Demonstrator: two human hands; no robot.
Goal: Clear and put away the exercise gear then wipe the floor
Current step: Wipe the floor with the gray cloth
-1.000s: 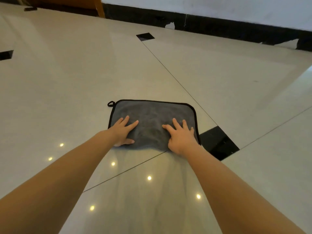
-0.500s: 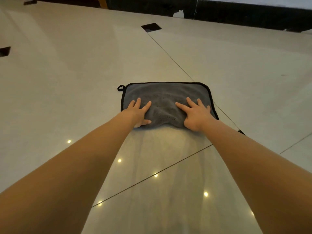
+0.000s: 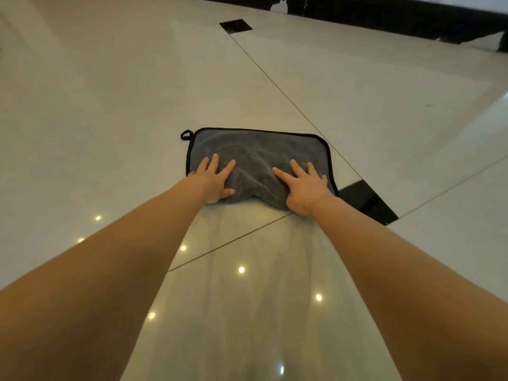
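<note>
Your bare forearms are reaching up from the lower corners of the frame, converging at centre. Your left hand [image 3: 213, 182] and right hand [image 3: 305, 188] are pressing flat, fingers spread, on the near edge of the grey cloth [image 3: 258, 158], which is lying on the glossy tiled floor [image 3: 110, 105] beside a black inset tile [image 3: 365, 200].

Both hands on cloth [image 3: 258, 160] — cloth on floor [image 3: 110, 105].

Cloth [image 3: 255, 160]: grey plush microfibre, black-bound edge, black hanging loop at far-left corner. Lies spread flat on glossy beige tiled floor [image 3: 110, 111], near edge slightly bunched at centre.
</note>
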